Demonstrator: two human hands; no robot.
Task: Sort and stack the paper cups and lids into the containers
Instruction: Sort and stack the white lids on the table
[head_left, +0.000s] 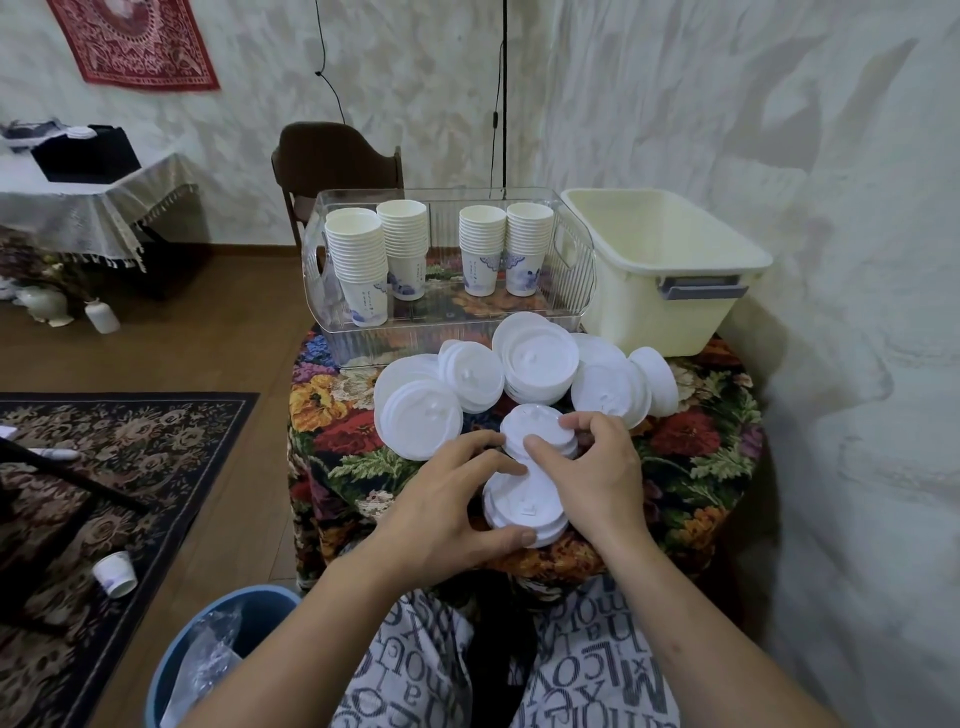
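- Nearest us: lap in letter-print fabric, blue bin w/ clear plastic inside at lower left, one stray paper cup lying on the floor rug.
- Left hand: grip curled round the near lid stack at the table's front edge, thumb on its near rim, fingers over the top.
- Right hand: grip pinching a smaller lid stack just beyond, thumb on top, fingers round its right rim; the 2 stacks sit touching or nearly so.
- Mid table (floral cloth): loose lid piles spread left to right, overlapping, some tilted.
- Further back, left: clear container holding 4 cup stacks, upright, 2 on left, 2 on right, blue print on bottom cups.
- Back right: cream tub w/ grey handle, just beside the clear one; we see nothing in the part of its inside that shows.
- Behind: brown chair, pale wall.
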